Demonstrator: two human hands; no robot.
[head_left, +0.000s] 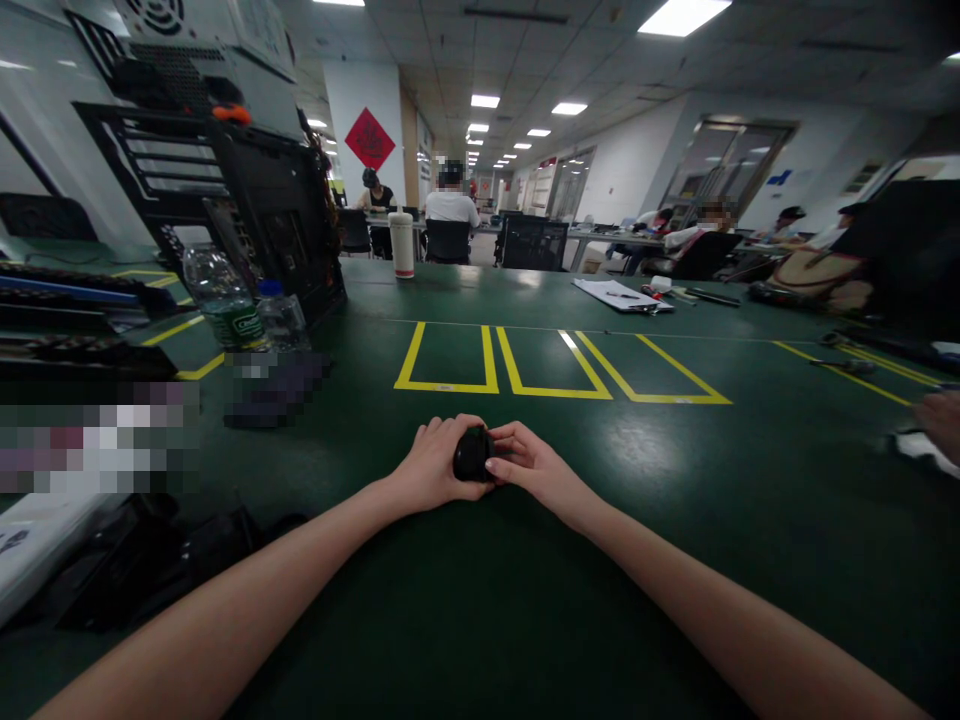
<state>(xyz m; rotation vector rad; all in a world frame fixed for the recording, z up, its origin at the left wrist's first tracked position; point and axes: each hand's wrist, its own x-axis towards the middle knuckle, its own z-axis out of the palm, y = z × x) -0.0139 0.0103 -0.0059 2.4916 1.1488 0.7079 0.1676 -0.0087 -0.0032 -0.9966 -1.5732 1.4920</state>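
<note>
A small, glossy black rounded object [470, 458], about the shape of a computer mouse, is between my hands just above or on the green table. I cannot make out its exact kind. My left hand [433, 462] wraps round it from the left, fingers over the far side and thumb at the near side. From the right, my right hand [534, 463] pinches its right edge between thumb and fingertips. Part of the object is covered by my fingers. Both forearms reach in from the bottom corners.
Ahead lie yellow tape outlines [450, 388] on the green table [487, 620]. A white cup [403, 243] and a clipboard [624, 295] stand farther back. Bottles [225, 300] and a black computer case [277, 210] are at left. Another person's hand [941, 420] shows at right.
</note>
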